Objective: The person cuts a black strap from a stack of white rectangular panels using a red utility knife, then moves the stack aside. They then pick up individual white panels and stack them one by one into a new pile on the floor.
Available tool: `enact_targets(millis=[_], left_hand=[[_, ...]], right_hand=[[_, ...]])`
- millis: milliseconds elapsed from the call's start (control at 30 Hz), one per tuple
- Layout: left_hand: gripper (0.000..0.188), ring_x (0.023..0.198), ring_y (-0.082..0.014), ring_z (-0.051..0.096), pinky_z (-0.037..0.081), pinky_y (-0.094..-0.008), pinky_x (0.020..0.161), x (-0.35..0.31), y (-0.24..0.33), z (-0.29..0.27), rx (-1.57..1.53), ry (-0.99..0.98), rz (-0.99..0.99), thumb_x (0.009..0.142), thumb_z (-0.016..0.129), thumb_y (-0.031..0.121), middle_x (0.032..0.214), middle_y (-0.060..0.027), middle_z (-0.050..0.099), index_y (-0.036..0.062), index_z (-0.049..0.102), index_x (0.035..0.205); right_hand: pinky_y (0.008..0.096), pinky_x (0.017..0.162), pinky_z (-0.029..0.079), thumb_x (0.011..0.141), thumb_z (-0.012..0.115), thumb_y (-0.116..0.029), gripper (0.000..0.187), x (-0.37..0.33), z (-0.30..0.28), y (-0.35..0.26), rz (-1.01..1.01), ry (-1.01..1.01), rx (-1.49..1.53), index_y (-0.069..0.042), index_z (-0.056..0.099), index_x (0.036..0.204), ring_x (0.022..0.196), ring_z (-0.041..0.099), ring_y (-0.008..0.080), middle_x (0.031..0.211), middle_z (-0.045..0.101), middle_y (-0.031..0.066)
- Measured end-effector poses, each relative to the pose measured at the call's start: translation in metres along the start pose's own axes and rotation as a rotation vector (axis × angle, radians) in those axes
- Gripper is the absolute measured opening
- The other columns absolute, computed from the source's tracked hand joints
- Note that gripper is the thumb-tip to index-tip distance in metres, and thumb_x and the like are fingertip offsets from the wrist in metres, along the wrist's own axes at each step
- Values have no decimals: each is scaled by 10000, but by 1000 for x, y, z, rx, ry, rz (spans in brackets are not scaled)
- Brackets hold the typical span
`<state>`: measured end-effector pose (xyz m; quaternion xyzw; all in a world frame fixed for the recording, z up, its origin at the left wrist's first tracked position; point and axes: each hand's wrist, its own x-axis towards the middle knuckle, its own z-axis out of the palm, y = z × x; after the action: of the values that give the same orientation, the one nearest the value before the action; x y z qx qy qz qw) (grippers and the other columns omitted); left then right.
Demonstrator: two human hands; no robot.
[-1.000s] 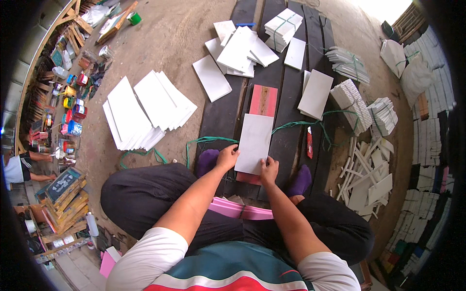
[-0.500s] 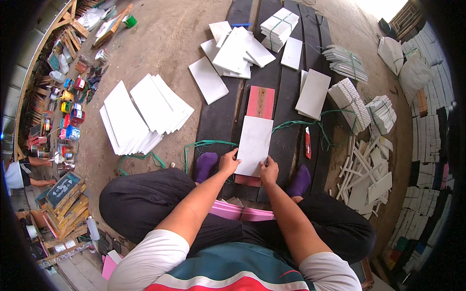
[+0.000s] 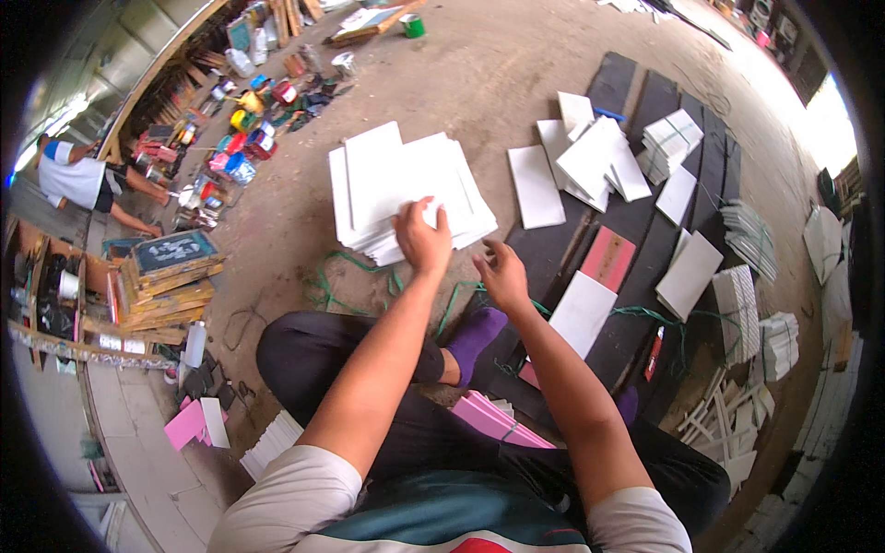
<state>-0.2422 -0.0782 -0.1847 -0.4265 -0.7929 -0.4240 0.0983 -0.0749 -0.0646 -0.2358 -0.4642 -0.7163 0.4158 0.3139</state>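
Note:
My left hand (image 3: 424, 238) is over the front edge of a pile of white rectangular sheets (image 3: 373, 175) on the floor to the left. Its thumb and fingers are apart; whether they touch the top sheet I cannot tell. My right hand (image 3: 502, 276), loosely curled with fingers apart and nothing in it, hovers just right of the pile. A single white sheet (image 3: 584, 311) lies on a pink-red board (image 3: 609, 257), partly behind my right forearm. That board rests on the dark planks (image 3: 604, 88).
Loose white sheets (image 3: 535, 187) and tied white bundles (image 3: 671, 143) lie on the planks. A red cutter knife (image 3: 654, 354) is at the right, near white offcuts (image 3: 724, 429). Green twine (image 3: 336, 290) trails across the floor. Paint cans (image 3: 241, 168) and another person (image 3: 74, 177) are at the left.
Both hands have left the white sheet on the pink-red board and moved left to the pile. The view has turned left, bringing more of the other person into sight.

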Motion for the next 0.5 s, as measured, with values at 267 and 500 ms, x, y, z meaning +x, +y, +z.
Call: enact_targets(millis=[267,500], left_hand=[[579,1419,-413,363,246,-562,1191,29,-97,-42,397,-244,-332,891,717,405,1486,-161,471,142,586,1390],[475,1308,-377,457,372,-495,1071,8,-56,-45,53,-124,-310,871,772,393,1398,-239,501,105,641,1226]], right_hand=[[356,814,577,960,719,-239,528,92,141,-61,62,34,475,19,550,1388,982,712,276,1247,669,239],[301,672,566,870,694,8,317,86,92,-75,415,152,821,72,668,1180,814,707,208,952,730,167]])
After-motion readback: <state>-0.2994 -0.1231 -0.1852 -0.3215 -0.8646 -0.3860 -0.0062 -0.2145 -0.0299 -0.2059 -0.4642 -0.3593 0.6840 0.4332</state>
